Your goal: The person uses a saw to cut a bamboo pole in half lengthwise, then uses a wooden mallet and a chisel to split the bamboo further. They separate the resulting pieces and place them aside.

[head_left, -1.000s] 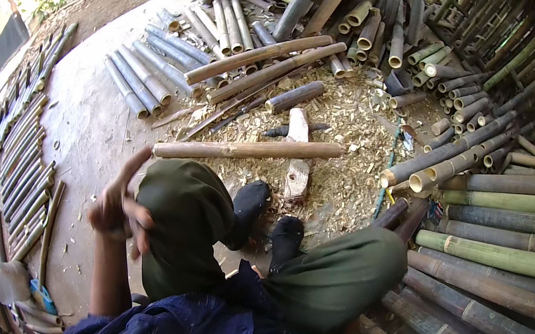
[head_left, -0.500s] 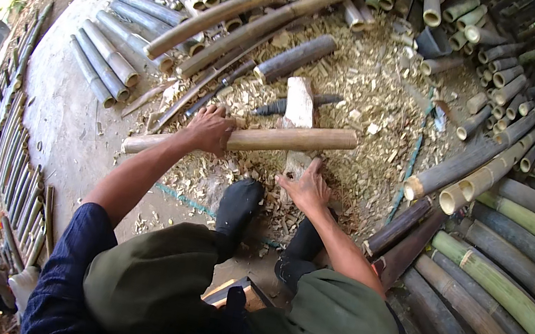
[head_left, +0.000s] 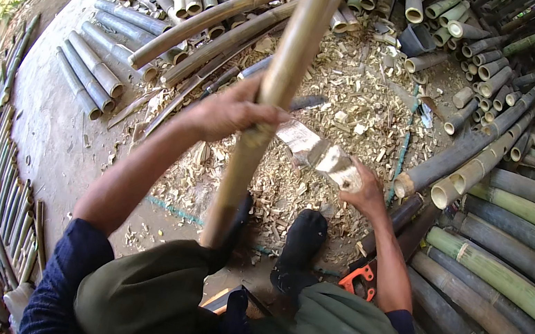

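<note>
My left hand [head_left: 237, 115] is wrapped round a long tan bamboo pole [head_left: 296, 39]. The pole stands steeply across the view, its upper end beyond the top edge and its lower end near my left knee. On the chip-strewn floor lies a pale, notched wooden block [head_left: 303, 141], slanting down to the right. My right hand [head_left: 367, 191] grips the block's right end, with the thumb on top. Part of a dark, narrow piece [head_left: 311, 102] shows beyond the block; its kind is unclear.
Wood chips [head_left: 358, 125] cover the floor ahead. Cut bamboo lengths [head_left: 94, 66] lie at the far left, and two long poles [head_left: 224, 24] cross there. Stacked bamboo [head_left: 489, 272] fills the right side. An orange-handled saw [head_left: 359, 281] lies by my right forearm.
My left hand has swung the bamboo pole up from lying across the block to a steep angle. The block has turned, and my right hand has moved right and closed on its end.
</note>
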{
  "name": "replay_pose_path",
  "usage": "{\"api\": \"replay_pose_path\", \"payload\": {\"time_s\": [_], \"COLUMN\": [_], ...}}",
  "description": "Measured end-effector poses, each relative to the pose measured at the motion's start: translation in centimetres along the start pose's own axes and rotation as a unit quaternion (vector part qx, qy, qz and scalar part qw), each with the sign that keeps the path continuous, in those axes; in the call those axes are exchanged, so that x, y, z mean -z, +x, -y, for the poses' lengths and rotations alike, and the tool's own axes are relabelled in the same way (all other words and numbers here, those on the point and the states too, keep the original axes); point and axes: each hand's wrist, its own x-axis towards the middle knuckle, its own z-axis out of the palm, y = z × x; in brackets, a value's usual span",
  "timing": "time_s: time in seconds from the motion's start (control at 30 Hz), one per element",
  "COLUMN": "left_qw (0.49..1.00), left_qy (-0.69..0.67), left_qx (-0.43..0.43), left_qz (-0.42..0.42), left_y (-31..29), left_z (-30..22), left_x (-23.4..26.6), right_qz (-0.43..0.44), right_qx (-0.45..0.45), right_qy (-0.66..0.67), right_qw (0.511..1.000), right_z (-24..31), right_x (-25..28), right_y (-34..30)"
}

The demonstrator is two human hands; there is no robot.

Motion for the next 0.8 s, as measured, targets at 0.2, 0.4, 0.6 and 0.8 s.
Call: {"api": "replay_pose_path", "payload": {"time_s": [0.2,0.4,0.6,0.8], "left_qw": [0.999,0.999,0.939,0.793], "left_qy": [0.028,-0.001,0.309,0.57], "left_qx": [0.013,0.03,0.004,0.109], "left_qz": [-0.036,-0.042,-0.151,-0.185], "left_y": [5.5,9.2,9.3,6.1], "left_z": [5.4,7.3,10.2,17.4], "left_x": [-7.8,-9.8,-3.1,2.4], "right_qz": [-0.034,-0.038,-0.063,0.064], "right_qx": [-0.009,-0.03,-0.046,-0.157], "right_qy": [-0.108,0.308,0.455,0.319], "right_qw": [0.994,0.95,0.887,0.933], "right_z": [-1.5,11.6,10.1,7.5], "right_x": [-0.7,-2.5,-7.6,-9.9], "right_y": [3.1,-0.2,-2.6,-1.4]}}
